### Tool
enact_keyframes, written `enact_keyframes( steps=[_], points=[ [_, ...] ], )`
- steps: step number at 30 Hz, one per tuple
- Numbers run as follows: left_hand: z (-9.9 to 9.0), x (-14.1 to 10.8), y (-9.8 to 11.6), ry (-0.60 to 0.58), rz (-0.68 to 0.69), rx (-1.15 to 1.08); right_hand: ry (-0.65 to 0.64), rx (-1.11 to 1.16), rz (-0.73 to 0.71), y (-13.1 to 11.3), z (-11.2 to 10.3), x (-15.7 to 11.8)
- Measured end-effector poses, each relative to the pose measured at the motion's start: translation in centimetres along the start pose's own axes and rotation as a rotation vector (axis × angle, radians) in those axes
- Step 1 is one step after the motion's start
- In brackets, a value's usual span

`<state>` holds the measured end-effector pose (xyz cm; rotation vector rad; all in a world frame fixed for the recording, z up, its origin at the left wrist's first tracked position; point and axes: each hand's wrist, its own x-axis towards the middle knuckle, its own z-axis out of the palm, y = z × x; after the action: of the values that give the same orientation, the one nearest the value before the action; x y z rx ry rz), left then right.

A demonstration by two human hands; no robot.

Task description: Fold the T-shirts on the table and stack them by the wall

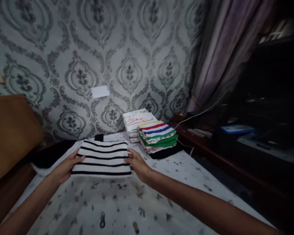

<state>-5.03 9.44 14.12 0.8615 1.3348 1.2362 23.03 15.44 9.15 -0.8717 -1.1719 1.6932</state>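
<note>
A white garment with black stripes [103,159], folded into a flat rectangle, is held level over the patterned bed sheet [127,209]. At its left edge my left hand [68,165] grips it, thumb on top. My right hand [138,164] pinches the opposite edge, with part of its fingers hidden underneath. Beyond my right hand stands a stack of folded clothes [158,137], topped by a piece with yellow, red, blue and green stripes. Behind that is another pile of folded white clothes [138,119] with a red and dark print on top.
A brown board-like panel [12,133] rises at the left. Dark cloth [56,151] lies along the far left side of the bed. At the right are a dark wooden ledge [210,153], a thin white cable [203,108] and a purple curtain [218,42]. Patterned wallpaper [129,71] covers the back wall.
</note>
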Motion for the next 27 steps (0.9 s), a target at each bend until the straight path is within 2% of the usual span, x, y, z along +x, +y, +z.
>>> enact_keyframes(
  steps=[4,7,9,12,15,17,21,24,27],
  points=[
    [8.6,5.4,2.2,-0.057,0.157,-0.063,0.151,-0.181,-0.256,-7.0,-7.4,5.2],
    [14.3,10.3,3.7,-0.123,0.247,-0.138,0.378,-0.408,-0.336,-11.9,-12.0,9.4],
    [17.3,13.6,4.7,-0.156,0.279,-0.172,0.446,-0.457,-0.367,-14.6,-14.4,12.2],
    [20.8,18.3,6.2,-0.153,0.320,-0.178,0.509,-0.518,-0.409,-17.7,-17.2,16.2],
    [23.2,22.7,7.2,-0.116,0.383,-0.146,0.564,-0.584,-0.439,-19.6,-19.1,20.3],
    [24.3,25.4,7.0,-0.064,0.388,-0.128,0.595,-0.623,-0.444,-19.9,-20.1,23.2],
    [25.4,29.7,4.5,0.035,0.293,-0.086,0.646,-0.716,-0.390,-17.8,-22.2,27.9],
    [25.4,31.9,2.1,0.046,0.237,-0.057,0.671,-0.806,-0.333,-15.3,-23.6,29.5],
    [25.2,32.9,1.3,0.009,0.242,-0.032,0.688,-0.898,-0.306,-14.6,-23.8,29.2]
  ],
)
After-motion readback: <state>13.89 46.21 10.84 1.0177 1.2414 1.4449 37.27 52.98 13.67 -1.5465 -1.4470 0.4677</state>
